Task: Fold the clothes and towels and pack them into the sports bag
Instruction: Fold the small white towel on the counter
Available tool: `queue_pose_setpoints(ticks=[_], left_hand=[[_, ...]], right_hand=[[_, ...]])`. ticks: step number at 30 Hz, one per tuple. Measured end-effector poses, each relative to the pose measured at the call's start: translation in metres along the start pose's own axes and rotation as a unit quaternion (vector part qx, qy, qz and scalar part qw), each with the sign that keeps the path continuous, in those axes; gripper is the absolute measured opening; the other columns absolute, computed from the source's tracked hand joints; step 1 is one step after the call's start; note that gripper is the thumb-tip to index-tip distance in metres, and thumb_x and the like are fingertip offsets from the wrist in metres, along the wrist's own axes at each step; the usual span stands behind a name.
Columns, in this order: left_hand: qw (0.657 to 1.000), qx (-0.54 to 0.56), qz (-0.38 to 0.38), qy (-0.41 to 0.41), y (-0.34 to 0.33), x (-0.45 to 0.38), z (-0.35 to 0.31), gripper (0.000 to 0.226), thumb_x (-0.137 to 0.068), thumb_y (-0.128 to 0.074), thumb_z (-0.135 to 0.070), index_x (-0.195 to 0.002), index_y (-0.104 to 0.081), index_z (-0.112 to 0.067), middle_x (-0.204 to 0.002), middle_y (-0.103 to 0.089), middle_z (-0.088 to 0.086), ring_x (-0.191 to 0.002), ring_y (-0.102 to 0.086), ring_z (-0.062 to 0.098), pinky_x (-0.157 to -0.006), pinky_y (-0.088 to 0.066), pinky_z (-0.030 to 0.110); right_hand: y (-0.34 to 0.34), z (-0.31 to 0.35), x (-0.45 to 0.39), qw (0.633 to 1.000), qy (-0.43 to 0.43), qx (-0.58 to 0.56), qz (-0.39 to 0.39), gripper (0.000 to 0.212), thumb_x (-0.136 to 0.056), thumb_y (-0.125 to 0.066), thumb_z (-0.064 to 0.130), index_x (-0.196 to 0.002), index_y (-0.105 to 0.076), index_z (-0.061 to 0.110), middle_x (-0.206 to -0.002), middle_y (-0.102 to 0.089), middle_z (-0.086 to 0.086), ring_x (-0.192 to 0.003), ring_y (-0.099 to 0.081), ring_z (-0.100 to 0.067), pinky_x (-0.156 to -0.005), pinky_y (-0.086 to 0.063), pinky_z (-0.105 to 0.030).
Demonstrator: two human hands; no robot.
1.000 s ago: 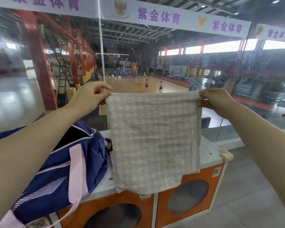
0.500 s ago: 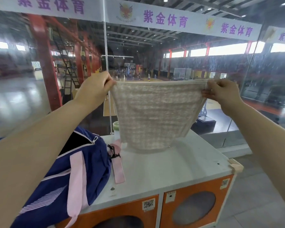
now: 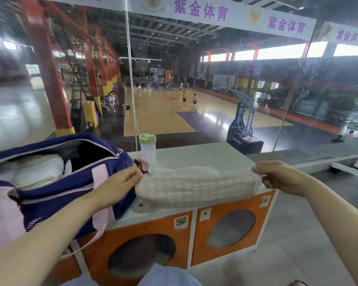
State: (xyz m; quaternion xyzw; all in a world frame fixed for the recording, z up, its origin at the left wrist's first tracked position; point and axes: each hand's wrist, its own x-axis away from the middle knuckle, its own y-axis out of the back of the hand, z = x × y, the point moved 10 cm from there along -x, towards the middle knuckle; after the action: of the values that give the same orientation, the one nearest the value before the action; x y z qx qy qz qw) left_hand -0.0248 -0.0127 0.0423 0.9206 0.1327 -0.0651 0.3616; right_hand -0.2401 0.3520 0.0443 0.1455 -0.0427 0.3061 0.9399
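A beige checked towel (image 3: 196, 187) lies doubled over on the white cabinet top (image 3: 211, 155), its front fold hanging at the edge. My left hand (image 3: 120, 183) pinches its left end and my right hand (image 3: 277, 178) pinches its right end. The navy and pink sports bag (image 3: 56, 193) stands unzipped just left of the towel, with a folded white cloth (image 3: 33, 172) inside it.
A clear bottle with a green lid (image 3: 147, 149) stands behind the towel near the bag's end. The cabinet has two orange doors (image 3: 232, 228) with round windows. A glass wall (image 3: 194, 79) rises right behind the cabinet. Grey floor lies to the right.
Both hands have come down from chest height, and the towel that hung stretched in the air now rests folded over on the cabinet top.
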Motion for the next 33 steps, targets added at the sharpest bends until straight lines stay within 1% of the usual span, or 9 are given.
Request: queue_pose_setpoints(ticks=[3,7,13,17,20,23,27,31,33], left_hand=[[0.997,-0.017,0.066,0.034,-0.02,0.008,0.018,0.023,-0.101,-0.045,-0.034,-0.091,-0.061,-0.021,-0.083,-0.063,-0.01,-0.077,-0.057,0.003,-0.076,-0.045,0.024],[0.993,0.018,0.091,0.068,-0.035,0.001,0.034,0.024,-0.101,-0.047,-0.034,-0.092,-0.063,-0.018,-0.084,-0.065,-0.004,-0.077,-0.059,0.007,-0.079,-0.048,0.03],[0.984,0.118,-0.09,0.093,-0.005,-0.043,0.036,0.026,-0.104,-0.041,-0.028,-0.095,-0.064,-0.021,-0.092,-0.067,0.001,-0.086,-0.061,0.015,-0.082,-0.049,0.034],[0.958,0.181,-0.169,0.144,-0.007,-0.067,0.048,0.026,-0.104,-0.036,-0.021,-0.106,-0.061,-0.016,-0.1,-0.062,0.006,-0.089,-0.056,0.019,-0.073,-0.047,0.034],[0.919,0.277,-0.186,0.209,-0.022,-0.084,0.065,0.027,-0.104,-0.037,-0.024,-0.109,-0.06,-0.013,-0.101,-0.064,0.011,-0.086,-0.06,0.022,-0.07,-0.05,0.031],[0.887,0.355,-0.111,0.275,-0.056,-0.086,0.076,0.027,-0.098,-0.047,-0.031,-0.1,-0.063,-0.009,-0.083,-0.065,0.008,-0.07,-0.061,0.02,-0.051,-0.05,0.022],[0.915,0.257,-0.048,0.308,-0.079,-0.075,0.102,0.045,-0.074,-0.066,-0.031,-0.115,-0.063,-0.014,-0.102,-0.073,0.009,-0.096,-0.069,0.029,-0.091,-0.055,0.046],[0.938,0.157,-0.082,0.297,-0.076,-0.071,0.105,0.02,-0.088,-0.058,-0.023,-0.106,-0.064,-0.016,-0.097,-0.072,0.012,-0.09,-0.069,0.033,-0.077,-0.056,0.037],[0.944,0.143,-0.083,0.284,-0.077,-0.07,0.104,0.02,-0.09,-0.055,-0.029,-0.102,-0.066,-0.017,-0.097,-0.072,0.014,-0.089,-0.07,0.033,-0.077,-0.058,0.042]], right_hand=[[-0.008,-0.024,0.002,0.995,-0.057,0.057,0.065,0.017,-0.084,-0.072,0.025,-0.081,-0.063,0.011,-0.067,-0.046,-0.003,-0.053,-0.039,-0.012,-0.049,-0.03,-0.023],[-0.013,-0.032,-0.006,0.991,-0.079,0.08,0.074,0.018,-0.088,-0.069,0.022,-0.093,-0.068,0.005,-0.069,-0.053,-0.005,-0.054,-0.046,-0.013,-0.051,-0.039,-0.022],[0.004,-0.01,-0.048,0.998,0.015,0.043,-0.052,0.023,-0.092,-0.065,0.025,-0.096,-0.072,0.004,-0.082,-0.062,-0.008,-0.066,-0.054,-0.018,-0.065,-0.047,-0.029],[0.01,-0.011,-0.078,0.988,0.04,0.025,-0.149,0.024,-0.094,-0.064,0.024,-0.109,-0.07,0.006,-0.103,-0.071,-0.01,-0.093,-0.067,-0.026,-0.074,-0.053,-0.028],[0.01,-0.019,-0.097,0.979,0.036,0.002,-0.202,0.02,-0.093,-0.064,0.022,-0.105,-0.07,0.006,-0.1,-0.068,-0.01,-0.086,-0.063,-0.022,-0.068,-0.053,-0.027],[0.013,-0.032,-0.111,0.963,0.035,0.036,-0.265,0.024,-0.091,-0.067,0.028,-0.099,-0.073,0.007,-0.092,-0.068,-0.007,-0.079,-0.059,-0.018,-0.068,-0.051,-0.029],[0.008,-0.052,-0.119,0.948,0.006,0.102,-0.3,0.019,-0.091,-0.062,0.033,-0.095,-0.073,0.017,-0.094,-0.067,0.001,-0.088,-0.057,-0.018,-0.076,-0.041,-0.03],[-0.001,-0.066,-0.128,0.95,-0.036,0.161,-0.267,0.024,-0.095,-0.054,0.035,-0.094,-0.073,0.02,-0.095,-0.069,0.001,-0.088,-0.058,-0.02,-0.08,-0.044,-0.034],[-0.003,-0.07,-0.129,0.953,-0.059,0.161,-0.251,0.032,-0.094,-0.053,0.039,-0.09,-0.073,0.014,-0.094,-0.071,-0.006,-0.087,-0.062,-0.024,-0.086,-0.05,-0.04]])
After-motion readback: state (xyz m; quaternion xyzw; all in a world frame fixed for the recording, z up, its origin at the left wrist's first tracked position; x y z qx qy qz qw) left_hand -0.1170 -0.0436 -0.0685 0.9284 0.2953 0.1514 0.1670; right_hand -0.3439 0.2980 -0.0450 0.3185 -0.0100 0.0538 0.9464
